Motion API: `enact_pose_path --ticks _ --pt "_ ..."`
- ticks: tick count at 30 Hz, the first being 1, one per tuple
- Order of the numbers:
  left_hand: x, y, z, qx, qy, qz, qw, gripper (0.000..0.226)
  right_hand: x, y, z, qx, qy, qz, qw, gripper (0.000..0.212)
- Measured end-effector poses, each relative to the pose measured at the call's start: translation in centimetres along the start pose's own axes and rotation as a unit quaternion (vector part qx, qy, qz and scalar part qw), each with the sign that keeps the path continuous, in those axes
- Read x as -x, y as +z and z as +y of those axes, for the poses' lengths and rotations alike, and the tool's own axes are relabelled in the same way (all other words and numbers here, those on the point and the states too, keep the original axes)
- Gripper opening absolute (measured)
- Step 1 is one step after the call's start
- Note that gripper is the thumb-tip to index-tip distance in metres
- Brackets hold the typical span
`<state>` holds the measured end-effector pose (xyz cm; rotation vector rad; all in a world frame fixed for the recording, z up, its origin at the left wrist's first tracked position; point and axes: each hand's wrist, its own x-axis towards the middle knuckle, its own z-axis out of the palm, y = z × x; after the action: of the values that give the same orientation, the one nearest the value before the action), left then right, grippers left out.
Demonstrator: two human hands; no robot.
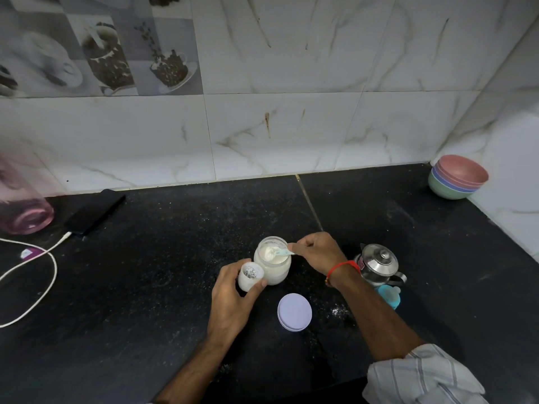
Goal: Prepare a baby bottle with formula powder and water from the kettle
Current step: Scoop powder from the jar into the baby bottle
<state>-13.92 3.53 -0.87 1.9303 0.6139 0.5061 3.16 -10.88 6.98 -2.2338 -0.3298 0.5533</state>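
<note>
Right hand [316,252] pinching scoop [278,252] in powder jar [272,260], left hand [233,298] gripping white bottle [248,277]

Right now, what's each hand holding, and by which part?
Left hand grips the small white bottle round its side. Right hand pinches the scoop by its handle end, bowl over the powder jar.

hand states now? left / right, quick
Left hand: grips the small white bottle beside the powder jar.
Right hand: pinches the scoop, its bowl inside the jar's mouth.
</note>
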Motion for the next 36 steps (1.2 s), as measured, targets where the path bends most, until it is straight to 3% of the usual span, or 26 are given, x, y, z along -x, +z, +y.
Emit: enact_pose_path --ticks 7,9,14,19,23,26,36 --pt "-0.4 0.1 0.8 0.009 -0.014 -0.012 1.000 0.050 0.6 0.2 0.7 -0.093 0.006 0.038 0.995 0.032" --pt "-0.4 0.3 0.9 0.014 -0.017 -0.012 1.000 0.050 0.6 0.3 0.6 -0.085 -0.019 0.059 0.994 0.027" --pt "-0.3 0.5 1.0 0.022 -0.018 -0.005 1.000 0.050 0.6 0.9 0.9 0.078 -0.053 0.066 0.993 0.026" --pt "-0.2 0.2 1.1 0.030 -0.015 0.008 0.999 0.048 0.4 0.6 1.2 0.014 -0.036 0.083 0.996 0.024" --pt "-0.1 0.1 1.1 0.021 -0.010 0.009 1.000 0.048 0.6 0.6 1.4 0.041 -0.021 0.059 0.997 0.025" --pt "-0.1 0.2 1.0 0.025 -0.005 0.010 1.000 0.048 0.4 0.7 1.5 -0.008 -0.016 0.071 0.997 0.023" --pt "-0.2 0.1 1.3 0.023 0.000 0.005 1.000 0.048 0.6 0.7 2.1 -0.023 0.003 0.045 0.999 0.023"
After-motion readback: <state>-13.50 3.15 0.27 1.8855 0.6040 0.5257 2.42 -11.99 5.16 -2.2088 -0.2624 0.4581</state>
